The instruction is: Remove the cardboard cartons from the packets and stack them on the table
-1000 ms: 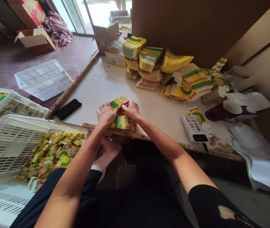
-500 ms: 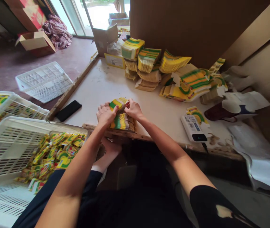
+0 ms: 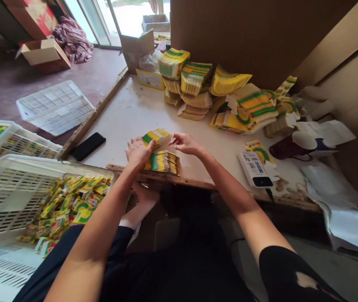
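My left hand (image 3: 138,152) is closed on a small bundle of flat yellow-and-green cartons (image 3: 158,137), thumb toward me and fingers along the left side. Below this bundle, at the table's front edge, lies a thicker stack of the same folded cartons (image 3: 166,162), their layered ends facing right. My right hand (image 3: 185,144) is just right of the upper bundle, apart from it, with thumb and fingers pinched together. Something small and pale shows at its fingertips, too small to name.
More carton bundles (image 3: 196,79) are piled at the back of the table (image 3: 116,113). A black phone (image 3: 89,146) lies at left; a white device with a cable (image 3: 254,167) and a dark mug (image 3: 287,147) are at right. White crates (image 3: 40,167) hold small yellow packets (image 3: 72,201).
My right hand has moved right, away from the upper bundle it was touching, and its fingers have come off the cartons. My left hand stays on the bundle.
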The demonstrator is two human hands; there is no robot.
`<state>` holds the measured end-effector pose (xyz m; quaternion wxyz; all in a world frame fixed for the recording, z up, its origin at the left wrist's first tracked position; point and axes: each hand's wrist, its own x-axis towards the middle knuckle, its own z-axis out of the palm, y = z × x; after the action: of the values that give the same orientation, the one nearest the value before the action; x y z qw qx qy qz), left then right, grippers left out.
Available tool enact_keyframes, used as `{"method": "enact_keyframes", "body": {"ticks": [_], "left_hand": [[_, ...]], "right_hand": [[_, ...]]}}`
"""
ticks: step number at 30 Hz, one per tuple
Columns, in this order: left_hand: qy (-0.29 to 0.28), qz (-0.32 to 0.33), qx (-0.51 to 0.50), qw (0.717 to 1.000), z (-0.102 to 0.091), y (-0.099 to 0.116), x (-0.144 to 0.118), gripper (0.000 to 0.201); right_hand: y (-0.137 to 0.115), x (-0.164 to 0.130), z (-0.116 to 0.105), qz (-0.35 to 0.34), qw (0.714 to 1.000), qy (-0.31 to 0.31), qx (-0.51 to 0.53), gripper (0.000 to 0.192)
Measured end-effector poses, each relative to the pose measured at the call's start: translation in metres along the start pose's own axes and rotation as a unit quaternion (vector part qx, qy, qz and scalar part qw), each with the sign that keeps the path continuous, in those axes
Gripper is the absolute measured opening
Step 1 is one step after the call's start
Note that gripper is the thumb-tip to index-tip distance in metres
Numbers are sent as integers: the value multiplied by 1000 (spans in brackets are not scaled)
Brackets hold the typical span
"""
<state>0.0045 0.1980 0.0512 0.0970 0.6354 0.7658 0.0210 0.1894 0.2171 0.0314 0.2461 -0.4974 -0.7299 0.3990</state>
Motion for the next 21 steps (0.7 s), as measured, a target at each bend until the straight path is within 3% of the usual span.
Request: {"method": "enact_keyframes", "body": {"ticks": [3,5,12,21], "left_hand": [[-1,5,7,1000,-1,0,0,62],[-3,4,8,1000,-1,0,0,62],[-2,5,8,1000,-1,2,-2,61],[-7,6,10,1000,-1,1,-1,61]], "right_hand": [[-3,7,9,-9,996,86,-7,24],[-6,10,15,-11,994,111,-16,24],[-13,9,34,-9,992,117,-37,33],[-10,11,27,-1,985,126,-118,28]]}}
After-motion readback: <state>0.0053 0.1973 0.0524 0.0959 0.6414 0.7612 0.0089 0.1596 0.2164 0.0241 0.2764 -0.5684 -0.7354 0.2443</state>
